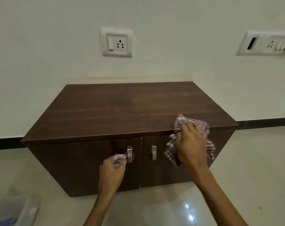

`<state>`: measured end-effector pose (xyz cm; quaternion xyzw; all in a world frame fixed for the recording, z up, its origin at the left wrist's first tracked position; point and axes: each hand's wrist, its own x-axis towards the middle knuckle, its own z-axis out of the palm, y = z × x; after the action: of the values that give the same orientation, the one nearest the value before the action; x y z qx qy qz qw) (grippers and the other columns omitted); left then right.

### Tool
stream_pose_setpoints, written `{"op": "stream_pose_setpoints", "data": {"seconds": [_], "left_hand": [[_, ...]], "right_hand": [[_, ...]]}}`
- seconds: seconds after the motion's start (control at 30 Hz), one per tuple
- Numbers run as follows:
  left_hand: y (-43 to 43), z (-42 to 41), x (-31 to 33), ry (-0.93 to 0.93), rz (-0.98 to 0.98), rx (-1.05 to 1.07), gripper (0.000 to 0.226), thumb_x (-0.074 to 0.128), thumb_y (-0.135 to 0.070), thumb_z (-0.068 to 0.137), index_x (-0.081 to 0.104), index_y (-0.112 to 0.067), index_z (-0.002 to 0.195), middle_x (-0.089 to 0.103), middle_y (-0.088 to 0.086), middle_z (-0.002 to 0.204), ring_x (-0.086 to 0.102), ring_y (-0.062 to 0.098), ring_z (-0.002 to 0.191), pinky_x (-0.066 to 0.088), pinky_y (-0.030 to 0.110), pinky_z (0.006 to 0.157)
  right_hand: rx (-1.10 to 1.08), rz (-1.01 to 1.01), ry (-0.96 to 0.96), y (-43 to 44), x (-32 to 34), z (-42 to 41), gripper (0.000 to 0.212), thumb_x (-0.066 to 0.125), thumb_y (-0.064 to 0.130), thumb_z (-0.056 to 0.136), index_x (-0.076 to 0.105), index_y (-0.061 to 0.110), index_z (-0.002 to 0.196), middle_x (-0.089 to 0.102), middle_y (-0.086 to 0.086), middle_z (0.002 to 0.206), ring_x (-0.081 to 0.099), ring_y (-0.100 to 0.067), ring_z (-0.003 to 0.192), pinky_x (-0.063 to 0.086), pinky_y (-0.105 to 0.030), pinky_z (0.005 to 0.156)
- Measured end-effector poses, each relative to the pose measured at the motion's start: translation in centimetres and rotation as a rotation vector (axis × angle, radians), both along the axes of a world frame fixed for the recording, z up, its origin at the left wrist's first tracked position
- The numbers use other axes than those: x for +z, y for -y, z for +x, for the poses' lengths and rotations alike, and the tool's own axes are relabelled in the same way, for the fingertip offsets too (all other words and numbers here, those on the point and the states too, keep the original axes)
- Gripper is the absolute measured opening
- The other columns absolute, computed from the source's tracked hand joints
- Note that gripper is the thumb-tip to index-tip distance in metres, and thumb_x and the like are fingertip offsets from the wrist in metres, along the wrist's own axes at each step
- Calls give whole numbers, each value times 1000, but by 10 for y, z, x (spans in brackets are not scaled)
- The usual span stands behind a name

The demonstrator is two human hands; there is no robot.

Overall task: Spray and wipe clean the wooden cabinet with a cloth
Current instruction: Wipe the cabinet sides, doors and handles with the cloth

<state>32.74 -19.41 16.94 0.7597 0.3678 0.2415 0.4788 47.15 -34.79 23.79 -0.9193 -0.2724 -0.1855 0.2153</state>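
Dark wood cabinet [122, 108]. Right hand [192, 144] flat, pressing checked cloth [172, 151] over its front-right edge. Left hand [112, 167] curled, pinching whitish wad [118, 158] at door handle [129, 154]. Advice: even strokes along grain.

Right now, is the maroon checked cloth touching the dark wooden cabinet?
Touching. Head view: the right hand presses the maroon checked cloth onto the dark wooden cabinet's top edge.

The left hand [113, 168] and the right hand [191, 144] are bare, with slim fingers [189, 128] and knuckles that show as soft ridges. Both forearms [220, 193] are lean and uncovered as far as the view reaches. The right hand looks slightly blurred.
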Motion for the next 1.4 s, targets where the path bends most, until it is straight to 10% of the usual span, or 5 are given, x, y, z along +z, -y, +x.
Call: {"op": "stream_pose_setpoints", "data": {"seconds": [0.23,0.87,0.97,1.17,1.4], "left_hand": [[-9,-12,-3,87,-174,2,27,50,-8,90,67,-28,82,70,-6,83,64,7,84,47,21,71],[-16,-11,-18,54,-373,-75,25,43,-14,95,68,-20,93,68,0,91,63,12,92,47,28,86],[-16,-11,-22,27,-383,-65,26,43,-11,95,65,-4,106,68,5,91,64,14,89,48,27,83],[-13,-9,-16,110,-360,-46,27,43,-6,94,66,-1,107,69,14,102,64,20,97,50,28,86],[-9,-3,-6,140,-316,-67,28,43,-10,95,62,-3,113,68,10,106,63,17,100,47,26,88]], "right_hand": [[492,0,374,-47,-39,-79,44,42,26,77,66,19,112,67,1,116,61,-18,109,54,-45,77],[556,81,466,-69,-145,-65,35,52,23,84,60,16,117,43,-2,122,45,-16,106,54,-33,73],[583,148,389,-61,-152,-67,44,79,16,61,70,14,105,44,-4,113,46,-18,102,58,-36,68],[424,784,-16,-74,-124,-83,29,37,26,94,49,15,119,47,-6,119,40,0,121,33,-11,102],[360,835,-313,-81,-139,-96,51,30,36,93,54,-3,115,61,-17,112,60,-28,104,50,-34,88]]}}
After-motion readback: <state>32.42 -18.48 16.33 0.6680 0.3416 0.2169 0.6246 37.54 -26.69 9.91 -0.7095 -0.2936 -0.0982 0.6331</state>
